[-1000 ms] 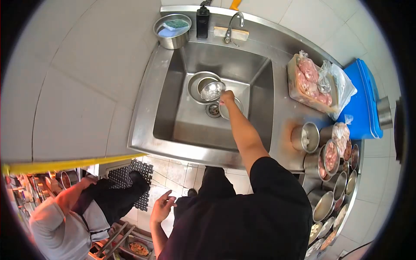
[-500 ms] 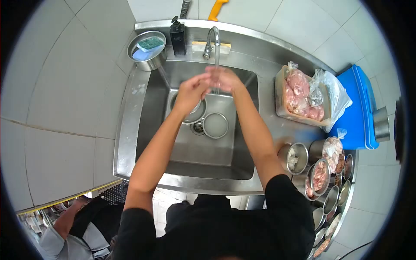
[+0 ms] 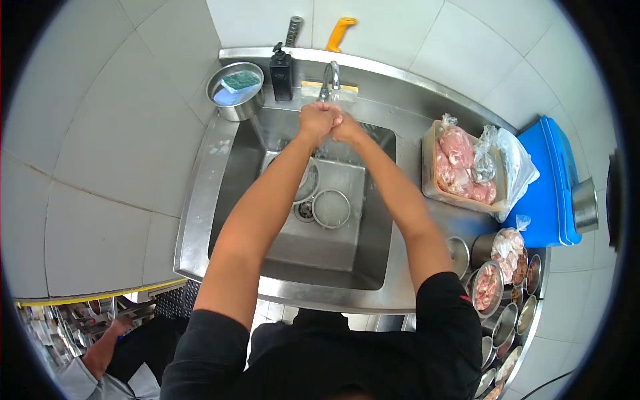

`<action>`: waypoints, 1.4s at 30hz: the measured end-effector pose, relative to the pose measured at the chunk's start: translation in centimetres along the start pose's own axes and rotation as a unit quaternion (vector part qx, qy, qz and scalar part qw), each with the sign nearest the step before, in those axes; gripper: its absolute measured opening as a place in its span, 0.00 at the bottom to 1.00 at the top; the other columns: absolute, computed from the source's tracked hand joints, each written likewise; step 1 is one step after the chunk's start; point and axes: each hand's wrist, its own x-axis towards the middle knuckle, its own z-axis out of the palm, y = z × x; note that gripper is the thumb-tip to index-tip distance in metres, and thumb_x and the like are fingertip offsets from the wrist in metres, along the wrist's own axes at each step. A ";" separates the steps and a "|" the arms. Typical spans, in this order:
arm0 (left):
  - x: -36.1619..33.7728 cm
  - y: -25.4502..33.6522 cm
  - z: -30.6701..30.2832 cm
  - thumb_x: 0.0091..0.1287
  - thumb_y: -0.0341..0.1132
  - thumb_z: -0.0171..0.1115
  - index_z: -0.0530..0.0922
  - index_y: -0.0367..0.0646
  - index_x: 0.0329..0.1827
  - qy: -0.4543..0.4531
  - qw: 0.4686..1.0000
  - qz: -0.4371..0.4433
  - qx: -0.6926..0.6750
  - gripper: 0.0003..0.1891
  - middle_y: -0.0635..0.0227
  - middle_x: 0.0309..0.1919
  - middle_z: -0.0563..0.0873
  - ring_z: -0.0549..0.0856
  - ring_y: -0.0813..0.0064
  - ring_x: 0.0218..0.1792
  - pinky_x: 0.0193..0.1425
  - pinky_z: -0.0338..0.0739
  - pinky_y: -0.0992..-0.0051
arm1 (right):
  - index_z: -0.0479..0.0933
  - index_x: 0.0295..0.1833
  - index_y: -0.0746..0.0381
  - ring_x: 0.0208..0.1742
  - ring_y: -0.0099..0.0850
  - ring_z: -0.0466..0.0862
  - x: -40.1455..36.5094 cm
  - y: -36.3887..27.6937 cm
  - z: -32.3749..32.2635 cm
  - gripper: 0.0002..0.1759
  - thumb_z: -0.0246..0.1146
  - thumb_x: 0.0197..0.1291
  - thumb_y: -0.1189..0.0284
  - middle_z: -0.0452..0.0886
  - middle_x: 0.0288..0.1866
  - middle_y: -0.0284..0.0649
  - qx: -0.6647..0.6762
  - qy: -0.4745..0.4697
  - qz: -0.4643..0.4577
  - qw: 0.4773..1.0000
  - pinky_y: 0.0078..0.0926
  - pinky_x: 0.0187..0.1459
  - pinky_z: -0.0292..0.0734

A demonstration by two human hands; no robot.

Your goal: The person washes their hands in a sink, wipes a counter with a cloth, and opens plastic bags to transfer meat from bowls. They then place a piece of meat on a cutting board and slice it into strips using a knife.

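Observation:
Under the tap (image 3: pixel 333 70), at the back of the steel sink (image 3: pixel 313 257), my left hand (image 3: pixel 317 122) and my right hand (image 3: pixel 343 125) are clasped against each other. The fingers of both are curled together, and whether anything is between them is hidden. Water runs from the spout over them. Below the hands, a round strainer (image 3: pixel 331 208) lies on the sink floor beside the drain (image 3: pixel 305 211). A second round metal piece (image 3: pixel 310 183) is partly covered by my left forearm.
Left of the tap stand a black pump bottle (image 3: pixel 281 77) and a steel pot (image 3: pixel 237 110) with sponges. At right are a tub of bagged meat (image 3: pixel 460 163), a blue cooler (image 3: pixel 550 180) and several steel containers (image 3: pixel 487 290). Another person's arm (image 3: pixel 100 353) shows lower left.
My hands have come together from a looser, spread pose and closed under the water. The camera view has shifted, so the sink sits slightly lower.

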 end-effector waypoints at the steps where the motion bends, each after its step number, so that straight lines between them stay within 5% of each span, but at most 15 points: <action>1: 0.5 -0.2 -0.4 0.57 0.22 0.65 0.81 0.35 0.40 -0.008 0.998 0.031 0.054 0.08 0.66 0.30 0.84 0.83 0.77 0.28 0.34 0.80 0.79 | 0.64 0.65 0.58 0.49 0.32 0.79 0.6 0.7 -0.3 0.30 0.64 0.56 0.70 0.80 0.47 0.41 -0.008 -0.056 -0.052 0.997 0.35 0.46 0.79; 2: 0.0 0.3 -0.5 0.56 0.23 0.65 0.82 0.36 0.42 -0.017 0.993 0.058 0.105 0.10 0.65 0.31 0.85 0.83 0.77 0.30 0.36 0.80 0.79 | 0.64 0.65 0.58 0.49 0.32 0.79 0.6 0.9 -0.3 0.30 0.64 0.56 0.70 0.80 0.47 0.41 -0.009 -0.057 -0.052 0.997 0.35 0.46 0.79; 4: -1.5 1.2 -1.1 0.56 0.25 0.67 0.82 0.38 0.45 -0.049 0.977 0.075 0.191 0.12 0.64 0.34 0.86 0.84 0.76 0.32 0.40 0.80 0.77 | 0.63 0.68 0.56 0.49 0.37 0.80 0.6 1.3 -0.3 0.36 0.66 0.53 0.71 0.79 0.51 0.49 -0.415 0.217 0.036 0.883 0.39 0.46 0.79; 7: -5.5 0.6 -3.8 0.57 0.30 0.68 0.81 0.42 0.51 -0.109 0.894 0.193 0.390 0.18 0.62 0.41 0.87 0.84 0.75 0.37 0.48 0.78 0.74 | 0.69 0.63 0.58 0.52 0.45 0.79 0.2 0.1 -1.6 0.28 0.64 0.56 0.67 0.77 0.52 0.53 -0.623 0.099 -0.018 0.776 0.45 0.52 0.76; 10: -10.4 -1.2 -7.4 0.59 0.32 0.67 0.81 0.41 0.48 -0.102 0.857 0.241 0.443 0.14 0.63 0.39 0.86 0.84 0.75 0.36 0.45 0.78 0.74 | 0.65 0.67 0.59 0.60 0.47 0.74 5.0 7.1 -3.0 0.34 0.64 0.55 0.64 0.74 0.60 0.49 -0.640 0.238 -0.243 0.689 0.45 0.57 0.72; 13: -15.7 -3.8 -11.1 0.61 0.31 0.65 0.82 0.40 0.40 -0.121 0.937 0.137 0.297 0.07 0.65 0.35 0.86 0.83 0.78 0.33 0.41 0.79 0.75 | 0.68 0.64 0.63 0.61 0.47 0.74 5.2 7.1 -2.2 0.29 0.60 0.58 0.62 0.73 0.61 0.52 -0.664 0.176 -0.049 0.725 0.45 0.60 0.69; 15: -21.4 -3.3 -13.3 0.62 0.30 0.63 0.82 0.40 0.36 -0.129 0.923 0.219 0.288 0.04 0.68 0.34 0.86 0.83 0.79 0.31 0.38 0.79 0.75 | 0.70 0.62 0.65 0.62 0.48 0.73 5.7 9.0 -2.6 0.27 0.57 0.60 0.61 0.73 0.61 0.53 -0.685 0.084 0.015 0.724 0.45 0.62 0.67; 18: -30.9 -3.3 -16.8 0.64 0.33 0.62 0.81 0.39 0.31 -0.059 0.937 0.239 0.249 0.07 0.67 0.28 0.84 0.82 0.79 0.33 0.40 0.77 0.76 | 0.72 0.59 0.67 0.59 0.47 0.73 5.6 11.9 -3.5 0.24 0.54 0.63 0.61 0.73 0.59 0.53 -0.699 -0.011 -0.005 0.715 0.42 0.60 0.66; 22: -46.7 -6.8 -22.0 0.71 0.44 0.51 0.64 0.37 0.18 0.083 0.944 0.150 0.283 0.24 0.68 0.12 0.65 0.63 0.73 0.18 0.26 0.63 0.66 | 0.73 0.54 0.65 0.45 0.40 0.73 1.6 3.7 0.8 0.18 0.52 0.66 0.64 0.75 0.48 0.46 -0.510 0.027 -0.084 0.856 0.33 0.47 0.67; 24: -54.5 -12.8 -25.1 0.63 0.39 0.51 0.70 0.34 0.20 0.155 0.913 0.259 0.275 0.18 0.56 0.14 0.71 0.67 0.67 0.19 0.28 0.66 0.62 | 0.74 0.52 0.65 0.38 0.36 0.73 -4.9 -4.1 8.1 0.16 0.51 0.68 0.65 0.76 0.43 0.43 -0.340 -0.010 -0.103 0.935 0.28 0.40 0.68; 29: -75.7 -29.2 -27.7 0.58 0.42 0.56 0.74 0.34 0.22 0.398 0.868 0.062 0.290 0.17 0.49 0.20 0.76 0.75 0.58 0.22 0.30 0.69 0.59 | 0.75 0.46 0.63 0.21 0.27 0.74 -23.0 -12.4 31.2 0.12 0.48 0.72 0.69 0.78 0.30 0.34 -0.132 -0.252 -0.075 0.956 0.16 0.24 0.70; 31: -83.0 -36.7 -26.9 0.55 0.43 0.56 0.79 0.33 0.26 0.512 0.809 -0.040 0.284 0.18 0.45 0.25 0.80 0.81 0.51 0.29 0.37 0.74 0.58 | 0.77 0.26 0.63 0.13 0.21 0.71 -27.2 -15.1 40.2 0.09 0.58 0.57 0.74 0.74 0.15 0.34 -0.215 -0.286 -0.042 0.933 0.18 0.12 0.61; 35: -95.5 -42.1 -22.4 0.49 0.37 0.58 0.80 0.37 0.42 0.618 0.739 -0.233 0.131 0.18 0.44 0.33 0.82 0.82 0.46 0.43 0.51 0.76 0.58 | 0.78 0.34 0.70 0.22 0.24 0.77 -35.1 -13.7 60.2 0.10 0.60 0.58 0.72 0.80 0.23 0.39 -0.294 -0.513 -0.182 0.786 0.24 0.25 0.72; 37: -99.7 -42.4 -19.6 0.49 0.35 0.60 0.78 0.39 0.54 0.620 0.737 -0.262 0.067 0.25 0.43 0.38 0.82 0.81 0.46 0.46 0.52 0.76 0.59 | 0.77 0.38 0.69 0.33 0.41 0.81 -39.6 -13.5 69.7 0.13 0.62 0.52 0.69 0.81 0.32 0.51 -0.345 -0.533 -0.429 0.642 0.35 0.35 0.75; 42: -106.2 -44.9 -15.1 0.52 0.34 0.64 0.41 0.49 0.77 0.757 0.611 -0.232 0.025 0.51 0.37 0.59 0.67 0.76 0.44 0.54 0.58 0.73 0.61 | 0.77 0.39 0.66 0.28 0.48 0.80 -55.4 -17.6 88.8 0.08 0.58 0.58 0.73 0.80 0.26 0.49 -0.128 -0.644 -0.533 0.534 0.34 0.33 0.75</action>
